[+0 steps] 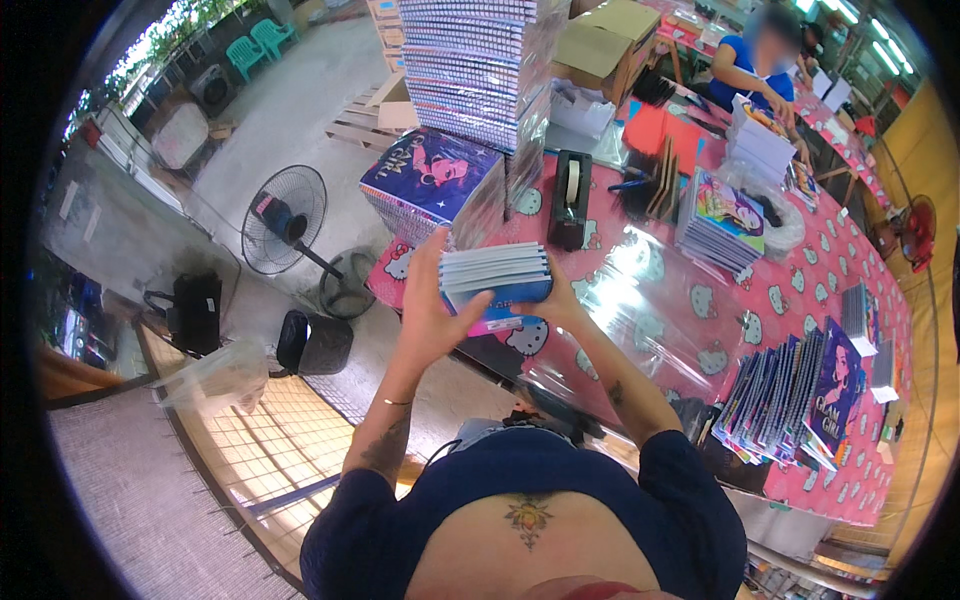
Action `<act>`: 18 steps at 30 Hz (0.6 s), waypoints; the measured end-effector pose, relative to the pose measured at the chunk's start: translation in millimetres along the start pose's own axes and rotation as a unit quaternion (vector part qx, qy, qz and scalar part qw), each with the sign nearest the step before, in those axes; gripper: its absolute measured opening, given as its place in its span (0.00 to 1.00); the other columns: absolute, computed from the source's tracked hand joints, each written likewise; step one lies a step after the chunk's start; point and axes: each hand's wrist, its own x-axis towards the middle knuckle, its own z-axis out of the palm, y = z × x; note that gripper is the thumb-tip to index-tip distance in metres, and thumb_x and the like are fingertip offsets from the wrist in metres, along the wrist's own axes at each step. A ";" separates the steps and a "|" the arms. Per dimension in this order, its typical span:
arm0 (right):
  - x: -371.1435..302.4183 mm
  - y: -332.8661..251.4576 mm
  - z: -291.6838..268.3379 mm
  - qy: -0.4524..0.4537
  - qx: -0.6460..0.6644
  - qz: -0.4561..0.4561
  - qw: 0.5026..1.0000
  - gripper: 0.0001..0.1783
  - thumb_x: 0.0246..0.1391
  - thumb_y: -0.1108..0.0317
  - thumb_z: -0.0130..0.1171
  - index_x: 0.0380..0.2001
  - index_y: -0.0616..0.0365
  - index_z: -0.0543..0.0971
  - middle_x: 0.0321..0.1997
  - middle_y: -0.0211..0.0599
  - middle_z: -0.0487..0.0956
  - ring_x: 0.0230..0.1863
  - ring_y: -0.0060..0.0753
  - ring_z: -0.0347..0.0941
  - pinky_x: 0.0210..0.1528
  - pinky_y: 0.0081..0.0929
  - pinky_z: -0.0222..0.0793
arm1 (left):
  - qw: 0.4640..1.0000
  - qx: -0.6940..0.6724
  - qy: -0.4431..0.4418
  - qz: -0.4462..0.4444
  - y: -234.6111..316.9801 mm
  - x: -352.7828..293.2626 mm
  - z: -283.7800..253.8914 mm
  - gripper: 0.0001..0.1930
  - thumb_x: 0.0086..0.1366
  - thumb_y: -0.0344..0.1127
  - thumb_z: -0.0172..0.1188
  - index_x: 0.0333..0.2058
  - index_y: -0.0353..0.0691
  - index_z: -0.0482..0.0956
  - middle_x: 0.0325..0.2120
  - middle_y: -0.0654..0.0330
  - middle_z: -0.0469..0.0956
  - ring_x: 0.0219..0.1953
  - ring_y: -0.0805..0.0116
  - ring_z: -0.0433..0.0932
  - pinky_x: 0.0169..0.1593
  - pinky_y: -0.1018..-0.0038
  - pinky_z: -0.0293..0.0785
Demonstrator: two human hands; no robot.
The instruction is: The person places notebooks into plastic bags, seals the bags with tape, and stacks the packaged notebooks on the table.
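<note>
In front of my body, a stack of thin blue-covered notebooks [497,270] with white page edges stands at the table's near edge. My right hand [562,298] grips its right side, the thumb across the front. Beside its left side is my left hand [432,312], fingers stretched upward and thumb spread toward the front cover; whether that palm presses on the stack I cannot tell. Just beyond sits a plastic-wrapped pile of purple notebooks [432,180] with a pink-haired figure on top. Behind it rises a tall wrapped stack of spiral-edged notebooks [465,75].
A black tape dispenser [571,200] stands on the pink patterned table [700,330], near clear plastic sheeting [630,345]. Fanned notebooks [770,395] and another pile [722,220] lie rightward. A fan [285,220] stands left on the floor. A person in blue [755,75] sits across.
</note>
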 end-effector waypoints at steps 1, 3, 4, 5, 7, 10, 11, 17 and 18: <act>-2.0 4.7 1.2 0.001 0.012 -0.008 1.000 0.54 0.29 0.65 0.82 0.61 0.59 0.62 0.55 0.39 0.73 0.57 0.32 0.69 0.60 0.33 0.65 | 0.998 0.043 0.014 0.044 17.4 8.6 8.0 0.45 0.53 0.38 0.69 0.64 0.30 0.53 0.61 0.41 0.59 0.66 0.47 0.57 0.66 0.55 0.53; -1.7 6.9 5.1 0.004 0.038 -0.028 0.999 0.55 0.29 0.66 0.82 0.61 0.59 0.62 0.55 0.39 0.73 0.56 0.31 0.69 0.59 0.33 0.66 | 0.988 0.117 -0.052 0.091 28.7 14.9 31.2 0.47 0.55 0.46 0.67 0.65 0.28 0.52 0.65 0.39 0.54 0.69 0.44 0.52 0.68 0.53 0.48; -2.2 6.0 6.2 -0.012 0.127 -0.002 0.992 0.54 0.29 0.69 0.80 0.61 0.60 0.61 0.56 0.39 0.72 0.58 0.31 0.69 0.60 0.34 0.66 | 0.976 0.145 -0.133 0.090 19.9 9.4 50.5 0.48 0.55 0.49 0.66 0.65 0.28 0.51 0.65 0.38 0.53 0.69 0.44 0.51 0.68 0.52 0.48; -3.8 6.2 5.0 -0.015 0.119 -0.006 0.993 0.54 0.29 0.69 0.80 0.61 0.60 0.61 0.56 0.39 0.72 0.58 0.31 0.69 0.60 0.34 0.66 | 0.957 0.169 -0.215 0.094 21.6 12.8 57.2 0.48 0.56 0.52 0.64 0.65 0.28 0.51 0.66 0.38 0.51 0.69 0.43 0.50 0.68 0.52 0.47; -7.4 6.5 2.9 -0.021 0.104 -0.012 0.994 0.54 0.28 0.70 0.80 0.60 0.60 0.61 0.57 0.39 0.72 0.59 0.32 0.68 0.60 0.34 0.65 | 0.964 0.182 -0.170 0.097 22.0 12.1 54.3 0.50 0.55 0.56 0.63 0.65 0.28 0.51 0.66 0.38 0.51 0.69 0.43 0.49 0.68 0.51 0.47; -11.2 1.7 6.3 -0.014 0.116 0.020 0.993 0.54 0.27 0.70 0.81 0.59 0.60 0.61 0.58 0.39 0.71 0.60 0.33 0.68 0.61 0.34 0.65 | 0.951 0.191 -0.224 0.099 15.9 7.5 48.5 0.52 0.54 0.59 0.63 0.65 0.28 0.51 0.66 0.39 0.51 0.70 0.44 0.49 0.69 0.51 0.46; -10.8 3.7 6.5 -0.011 0.117 0.017 0.993 0.54 0.27 0.70 0.81 0.59 0.60 0.61 0.58 0.39 0.71 0.60 0.33 0.68 0.61 0.34 0.65 | 0.942 0.189 -0.258 0.103 12.2 8.5 47.8 0.53 0.53 0.60 0.63 0.65 0.28 0.51 0.67 0.39 0.51 0.70 0.45 0.49 0.69 0.51 0.46; -9.1 -3.2 8.1 -0.005 0.044 0.023 0.999 0.53 0.28 0.70 0.81 0.59 0.59 0.62 0.56 0.38 0.72 0.60 0.32 0.67 0.61 0.34 0.64 | 0.941 0.214 -0.259 0.042 -3.7 14.8 9.4 0.56 0.44 0.54 0.73 0.64 0.29 0.52 0.63 0.39 0.57 0.65 0.43 0.56 0.66 0.52 0.53; -8.4 -1.4 6.7 -0.011 0.033 0.029 0.999 0.52 0.28 0.69 0.81 0.59 0.59 0.63 0.56 0.37 0.72 0.59 0.32 0.67 0.61 0.33 0.64 | 0.961 0.164 -0.220 0.036 -7.8 13.1 4.6 0.55 0.45 0.51 0.73 0.65 0.30 0.51 0.63 0.40 0.57 0.65 0.44 0.57 0.66 0.53 0.53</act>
